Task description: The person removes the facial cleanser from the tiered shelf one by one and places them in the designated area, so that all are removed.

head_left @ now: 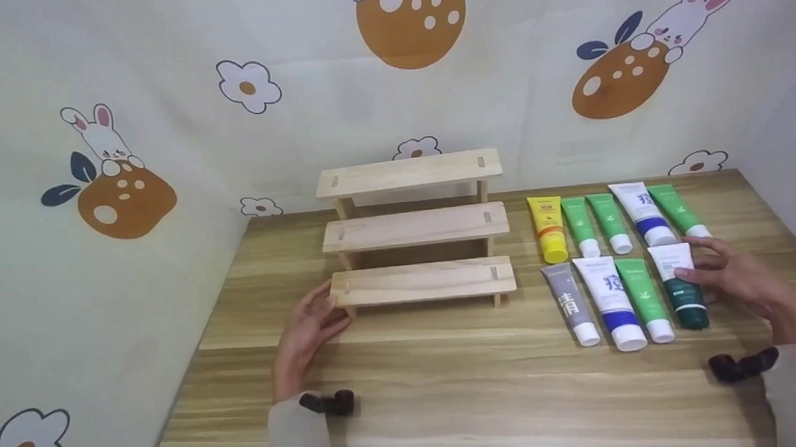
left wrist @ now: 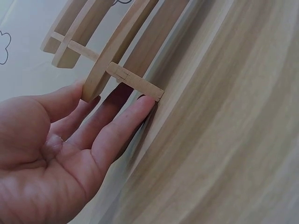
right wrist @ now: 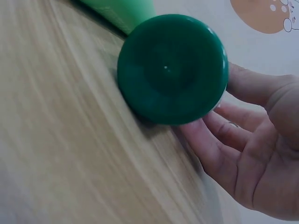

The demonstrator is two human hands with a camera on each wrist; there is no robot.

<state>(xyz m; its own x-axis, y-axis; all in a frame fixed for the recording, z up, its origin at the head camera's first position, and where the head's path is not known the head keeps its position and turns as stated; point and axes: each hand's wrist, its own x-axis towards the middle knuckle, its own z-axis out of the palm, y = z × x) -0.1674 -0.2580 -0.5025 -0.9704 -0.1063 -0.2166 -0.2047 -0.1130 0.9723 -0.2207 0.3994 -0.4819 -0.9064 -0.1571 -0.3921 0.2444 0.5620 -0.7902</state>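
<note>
A three-step wooden display rack [head_left: 422,282] stands left of the tubes in the head view. My left hand [head_left: 305,336] holds the left end of its lowest step; in the left wrist view, the thumb touches the board's end and the fingers lie against the leg [left wrist: 135,82]. At the right, my right hand [head_left: 743,278] grips a white and dark green squeeze tube [head_left: 682,292], thumb on top and fingers at its side. That tube's round green cap [right wrist: 173,70] faces the right wrist camera and hides much of its body.
Beside the held tube lie a green tube [head_left: 644,298], a white and blue tube [head_left: 610,300] and a grey tube [head_left: 571,303]. The row behind has a yellow tube [head_left: 547,228] and several others. A patterned cloth [head_left: 500,93] backs the wooden table [head_left: 491,390].
</note>
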